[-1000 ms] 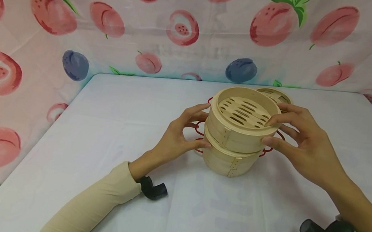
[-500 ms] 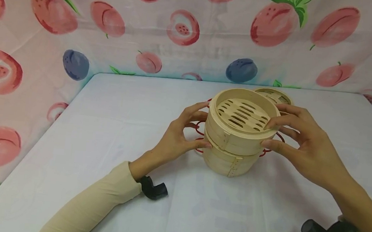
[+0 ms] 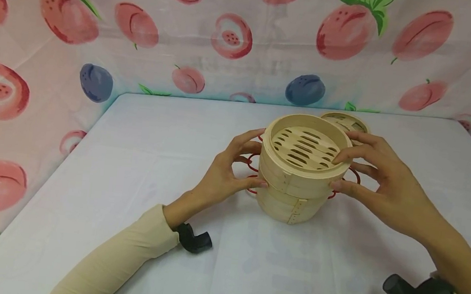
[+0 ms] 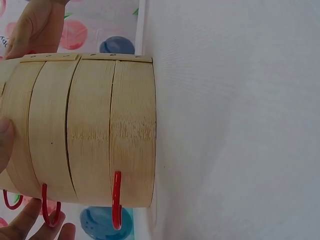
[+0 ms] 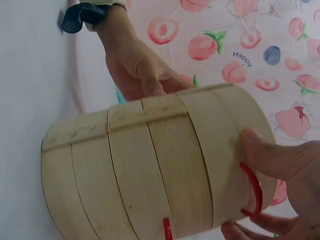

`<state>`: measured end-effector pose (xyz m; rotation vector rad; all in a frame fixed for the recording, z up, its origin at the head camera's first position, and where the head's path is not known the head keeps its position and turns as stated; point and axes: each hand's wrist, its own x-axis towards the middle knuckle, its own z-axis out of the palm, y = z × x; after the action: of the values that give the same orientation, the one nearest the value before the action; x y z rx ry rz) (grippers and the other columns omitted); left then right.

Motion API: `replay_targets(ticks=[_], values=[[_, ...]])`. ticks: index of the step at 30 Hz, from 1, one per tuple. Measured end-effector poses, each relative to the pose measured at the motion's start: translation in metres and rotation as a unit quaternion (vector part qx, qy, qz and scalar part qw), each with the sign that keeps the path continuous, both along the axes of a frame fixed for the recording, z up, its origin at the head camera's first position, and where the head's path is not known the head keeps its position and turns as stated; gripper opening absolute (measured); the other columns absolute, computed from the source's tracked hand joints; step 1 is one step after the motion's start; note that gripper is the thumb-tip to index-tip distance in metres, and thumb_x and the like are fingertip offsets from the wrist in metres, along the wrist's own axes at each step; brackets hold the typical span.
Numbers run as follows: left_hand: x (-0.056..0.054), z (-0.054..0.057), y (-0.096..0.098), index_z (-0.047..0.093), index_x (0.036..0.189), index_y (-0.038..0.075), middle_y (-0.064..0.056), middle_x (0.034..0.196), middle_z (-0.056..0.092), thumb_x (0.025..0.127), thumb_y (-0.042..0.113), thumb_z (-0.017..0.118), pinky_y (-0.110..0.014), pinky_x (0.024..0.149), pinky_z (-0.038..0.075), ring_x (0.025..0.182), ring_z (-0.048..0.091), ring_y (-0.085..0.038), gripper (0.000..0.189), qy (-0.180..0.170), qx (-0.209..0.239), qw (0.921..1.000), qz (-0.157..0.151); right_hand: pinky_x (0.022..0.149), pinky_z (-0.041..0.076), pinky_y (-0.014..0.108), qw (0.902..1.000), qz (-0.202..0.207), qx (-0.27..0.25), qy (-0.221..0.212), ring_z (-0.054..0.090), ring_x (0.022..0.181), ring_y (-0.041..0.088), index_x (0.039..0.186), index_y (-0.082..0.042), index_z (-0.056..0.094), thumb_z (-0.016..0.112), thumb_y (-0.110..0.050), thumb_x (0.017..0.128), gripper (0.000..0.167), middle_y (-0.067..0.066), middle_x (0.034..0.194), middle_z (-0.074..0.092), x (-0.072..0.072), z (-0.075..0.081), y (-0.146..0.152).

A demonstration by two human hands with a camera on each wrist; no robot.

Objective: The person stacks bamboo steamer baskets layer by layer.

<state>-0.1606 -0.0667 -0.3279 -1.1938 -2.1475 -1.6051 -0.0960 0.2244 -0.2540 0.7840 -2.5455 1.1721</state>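
Note:
Two round bamboo steamer baskets stand stacked, the upper basket on the lower basket. Slots pierce the upper one's floor, and red loops stick out from the sides. My right hand pinches the upper basket's right rim, fingertips over the edge and thumb on the outer wall. From the left, my left hand holds the stack, its thumb at the seam and its other fingers round the far left side. In the right wrist view, the right thumb presses the wall beside a red loop.
Behind the stack lies a round woven bamboo lid, partly hidden by the upper basket and right hand. Everything rests on a white-covered table. A fruit-print cloth hangs at the back and left.
My right hand has brought the upper basket down and slightly left, so its tilt has lessened and the gap at the seam has closed. My left hand has stayed in place.

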Motion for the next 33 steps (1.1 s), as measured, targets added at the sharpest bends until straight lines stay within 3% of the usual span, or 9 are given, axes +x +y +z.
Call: replay_targets(ticks=[7,18,23,28,33], values=[[0.0,0.0,-0.001,0.03,0.146,0.021,-0.005,0.122,0.059,0.071,0.009,0.085,-0.039,0.086,0.048,0.114,0.053,-0.017,0.095,0.001,-0.006,1.0,0.003,0.089,0.042,0.011,0.9987,0.043,0.018,0.021,0.031,0.136,0.016,0.118,-0.007,0.058,0.08,0.018,0.062,0.065,0.006,0.142,0.038,-0.006,-0.002,0.009],[0.0,0.001,-0.002,0.029,0.147,0.02,-0.006,0.122,0.059,0.07,0.007,0.085,-0.038,0.087,0.048,0.114,0.053,-0.017,0.096,-0.006,-0.007,1.0,0.001,0.091,0.043,0.015,0.9948,0.1,-0.002,0.017,0.03,0.137,0.021,0.128,-0.001,0.053,0.073,0.026,0.064,0.072,0.011,0.143,0.04,-0.015,-0.008,0.019],[0.0,0.004,-0.003,0.03,0.147,0.02,-0.006,0.122,0.059,0.07,0.006,0.085,-0.039,0.086,0.048,0.114,0.054,-0.016,0.096,-0.012,-0.008,0.9999,0.004,0.093,0.044,0.019,0.9911,0.125,-0.044,0.011,0.031,0.136,0.027,0.126,0.006,0.055,0.069,0.03,0.065,0.067,0.016,0.133,0.049,-0.021,-0.013,0.026],[0.0,0.007,-0.003,0.03,0.147,0.021,-0.004,0.123,0.058,0.07,0.006,0.085,-0.037,0.087,0.048,0.114,0.055,-0.014,0.096,-0.017,-0.014,0.9997,0.009,0.093,0.044,0.02,0.9801,0.17,-0.102,-0.002,0.032,0.134,0.028,0.125,0.011,0.054,0.067,0.026,0.072,0.057,0.019,0.13,0.051,-0.025,-0.019,0.03],[0.0,0.008,-0.003,0.03,0.147,0.02,-0.004,0.134,0.051,0.072,0.005,0.084,-0.038,0.088,0.048,0.118,0.052,-0.016,0.094,-0.016,-0.013,0.9998,0.006,0.092,0.045,0.021,0.9767,0.179,-0.117,-0.011,0.037,0.132,0.025,0.126,0.012,0.053,0.064,0.026,0.075,0.054,0.019,0.129,0.052,-0.027,-0.021,0.031]])
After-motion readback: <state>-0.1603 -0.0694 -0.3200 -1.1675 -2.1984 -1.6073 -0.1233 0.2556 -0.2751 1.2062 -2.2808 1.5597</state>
